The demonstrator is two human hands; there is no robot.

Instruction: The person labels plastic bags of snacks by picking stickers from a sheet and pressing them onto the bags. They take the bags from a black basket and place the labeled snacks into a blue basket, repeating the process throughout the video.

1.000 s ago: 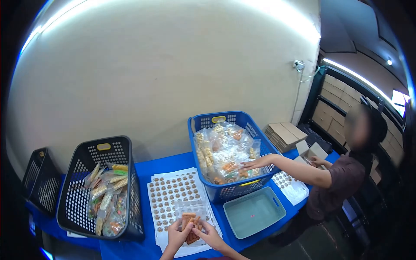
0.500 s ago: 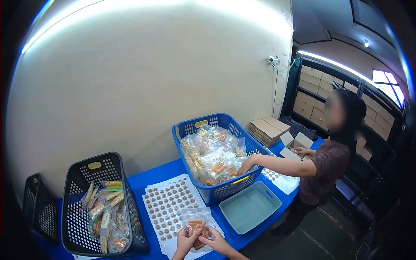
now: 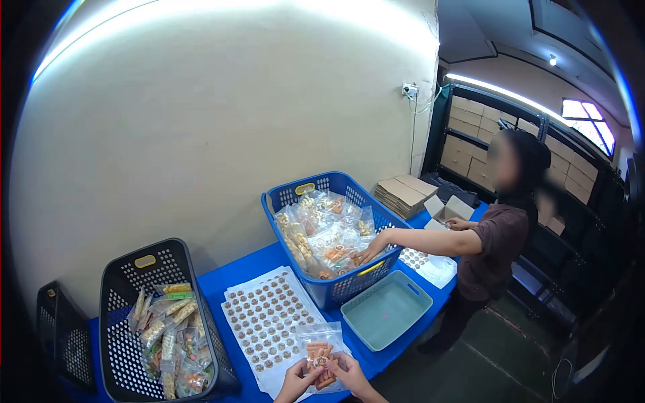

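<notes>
Low in the view, my left hand (image 3: 297, 380) and my right hand (image 3: 348, 373) both grip a clear plastic bag (image 3: 320, 336) of brown stick snacks, one at each side of its lower part. A round sticker (image 3: 320, 361) shows on the bag between my thumbs. The bag is upright above the corner of white sheets (image 3: 265, 322) covered with rows of round stickers. A green tray (image 3: 388, 310) lies to the right of the bag. Behind it, a blue basket (image 3: 327, 293) holds many filled snack bags.
A black basket (image 3: 222, 363) of snack bags stands at the left, another dark basket (image 3: 67, 336) beyond it. At the right a co-worker (image 3: 500, 248) reaches into the blue basket, other hand at an open carton (image 3: 447, 213). Flat cardboard (image 3: 403, 196) is stacked near the wall.
My hands and the bag sit slightly further right and lower in view, and the sticker now shows clearly between my thumbs. The co-worker's hand has shifted within the blue basket.
</notes>
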